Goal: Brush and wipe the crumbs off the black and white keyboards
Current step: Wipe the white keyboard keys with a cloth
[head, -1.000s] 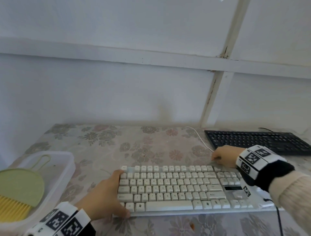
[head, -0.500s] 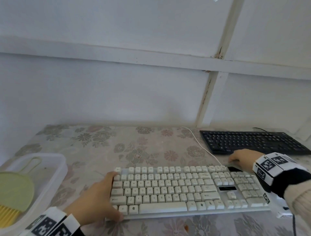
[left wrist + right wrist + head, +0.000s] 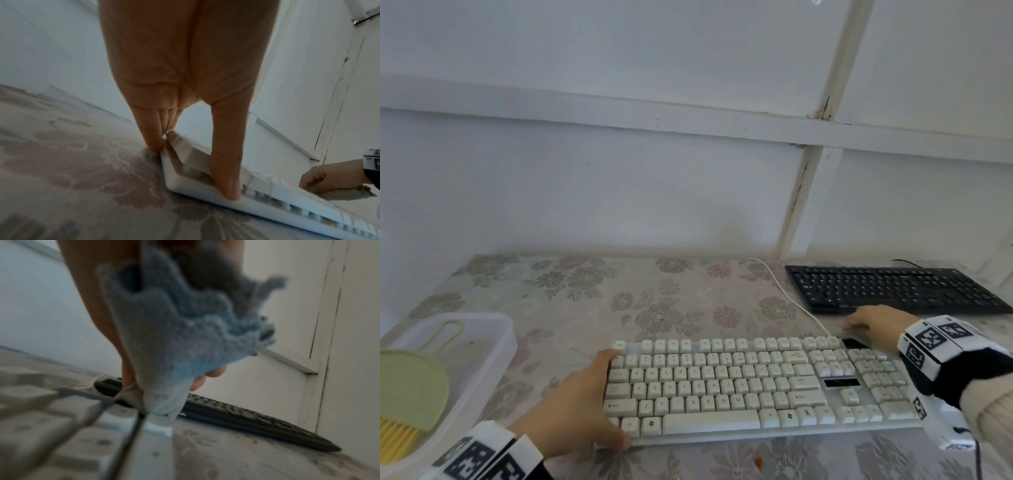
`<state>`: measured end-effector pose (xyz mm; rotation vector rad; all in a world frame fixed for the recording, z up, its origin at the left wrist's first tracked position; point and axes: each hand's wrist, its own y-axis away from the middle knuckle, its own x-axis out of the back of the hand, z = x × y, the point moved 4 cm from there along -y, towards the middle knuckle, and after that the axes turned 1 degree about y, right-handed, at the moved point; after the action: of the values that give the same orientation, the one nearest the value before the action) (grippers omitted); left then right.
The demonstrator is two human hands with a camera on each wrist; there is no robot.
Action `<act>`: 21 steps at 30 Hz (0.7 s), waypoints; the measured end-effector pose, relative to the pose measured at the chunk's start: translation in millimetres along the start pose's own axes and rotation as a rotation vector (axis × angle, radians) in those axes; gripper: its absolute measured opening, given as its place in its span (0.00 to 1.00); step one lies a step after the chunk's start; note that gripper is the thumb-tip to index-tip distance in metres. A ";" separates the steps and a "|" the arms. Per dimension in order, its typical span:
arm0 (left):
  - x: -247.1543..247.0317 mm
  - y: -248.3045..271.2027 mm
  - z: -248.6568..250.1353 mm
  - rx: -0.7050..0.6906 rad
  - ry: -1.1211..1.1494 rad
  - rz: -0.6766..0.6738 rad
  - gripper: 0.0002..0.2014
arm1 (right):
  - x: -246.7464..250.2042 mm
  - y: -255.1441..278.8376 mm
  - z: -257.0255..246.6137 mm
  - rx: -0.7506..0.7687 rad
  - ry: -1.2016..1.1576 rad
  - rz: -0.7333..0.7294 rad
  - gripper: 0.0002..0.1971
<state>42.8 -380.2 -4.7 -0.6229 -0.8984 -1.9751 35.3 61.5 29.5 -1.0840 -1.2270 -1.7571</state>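
The white keyboard [image 3: 722, 383] lies flat on the flowered table near its front edge. My left hand [image 3: 599, 401] braces its left end: the thumb [image 3: 228, 186] rests on the front edge and the straight fingers [image 3: 152, 138] lie against the left side. My right hand [image 3: 859, 325] grips a bunched blue-grey cloth [image 3: 174, 337] and presses it onto the keyboard's far right corner [image 3: 158, 423]. The black keyboard [image 3: 887, 287] sits behind it at the right, just beyond my right hand, also seen in the right wrist view as the black keyboard [image 3: 236, 412].
A clear plastic box [image 3: 493, 342] at the left holds a green dustpan [image 3: 407, 387] and a yellow brush [image 3: 397, 442]. The white cable [image 3: 784, 294] runs from the keyboard's back to the wall. Crumbs [image 3: 248, 437] lie on the table before the black keyboard.
My right hand with the cloth has slid rightward along the white keyboard's top row to its far right corner. My left hand has stayed on the left end.
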 end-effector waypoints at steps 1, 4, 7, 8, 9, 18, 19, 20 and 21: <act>0.2 0.1 0.1 0.001 0.001 0.000 0.55 | 1.2 -0.7 4.9 -0.033 0.030 -0.022 0.16; 0.7 0.6 0.6 0.003 -0.006 0.006 0.55 | 5.6 -3.2 12.0 -0.138 0.135 -0.147 0.12; 0.6 1.4 2.1 -0.005 -0.029 0.015 0.54 | 14.8 -7.5 7.5 -0.183 0.234 -0.096 0.10; 0.6 1.6 2.6 -0.006 -0.037 0.017 0.54 | 18.2 -8.9 1.1 -0.186 0.235 -0.064 0.12; 0.6 1.7 3.4 -0.007 -0.045 0.017 0.53 | 22.8 -7.2 -12.2 -0.163 0.219 -0.027 0.13; 0.1 -0.8 0.8 -0.013 -0.024 0.021 0.51 | 58.0 60.8 -243.9 0.551 -0.310 0.076 0.17; 0.5 -1.1 0.7 -0.013 -0.022 0.020 0.50 | 60.1 64.0 -263.1 0.608 -0.328 0.081 0.17; 0.8 -1.2 0.8 -0.014 -0.026 0.021 0.49 | 61.4 65.6 -279.4 0.657 -0.318 0.093 0.16; 1.1 -1.1 0.6 -0.014 -0.036 0.022 0.49 | 62.7 66.2 -292.6 0.696 -0.283 0.112 0.15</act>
<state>41.3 -379.9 -3.9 -0.6754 -0.8969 -1.9570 3.3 -242.3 53.8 -0.9598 -1.7332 -0.9730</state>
